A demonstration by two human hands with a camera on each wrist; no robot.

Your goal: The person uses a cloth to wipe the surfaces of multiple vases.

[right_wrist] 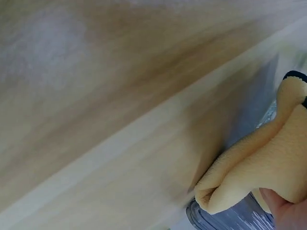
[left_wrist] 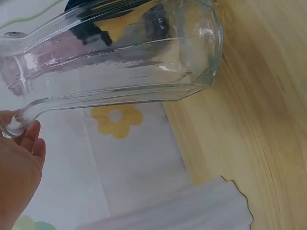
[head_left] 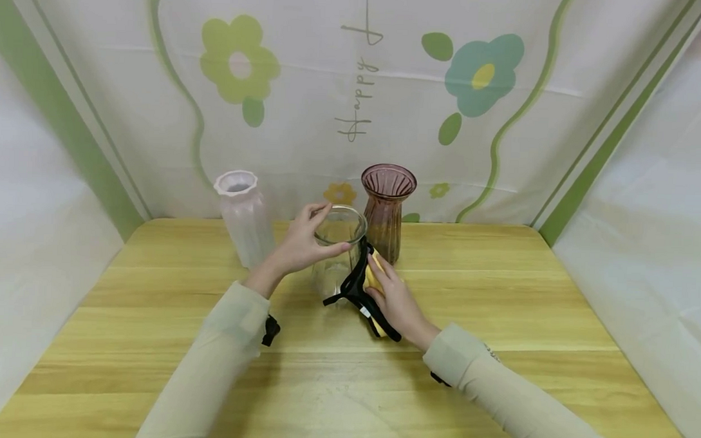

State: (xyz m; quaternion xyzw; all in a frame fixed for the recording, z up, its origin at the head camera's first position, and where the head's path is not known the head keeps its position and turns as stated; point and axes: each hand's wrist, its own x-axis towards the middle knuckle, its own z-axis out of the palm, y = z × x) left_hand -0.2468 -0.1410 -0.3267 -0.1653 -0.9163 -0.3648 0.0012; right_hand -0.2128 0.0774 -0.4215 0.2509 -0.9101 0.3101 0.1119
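A clear glass vase [head_left: 328, 273] stands over the wooden table in the head view, its wide rim near the far edge. My left hand [head_left: 301, 243] grips this vase by the rim, thumb and fingers spread around it. In the left wrist view the faceted glass body [left_wrist: 139, 72] is seen from the side, with fingertips [left_wrist: 33, 139] at its flared mouth. My right hand [head_left: 404, 304] holds a folded yellow cloth [head_left: 374, 274] with black edging against the vase's right side. The fuzzy cloth [right_wrist: 268, 163] fills the lower right of the right wrist view.
Left of the glass vase is a pale pink-white vase [head_left: 247, 218] with a scalloped rim. A ribbed purple-to-amber vase [head_left: 385, 214] stands close behind the right hand. Printed fabric [head_left: 308, 114] with flowers hangs behind the wooden table [head_left: 498, 295].
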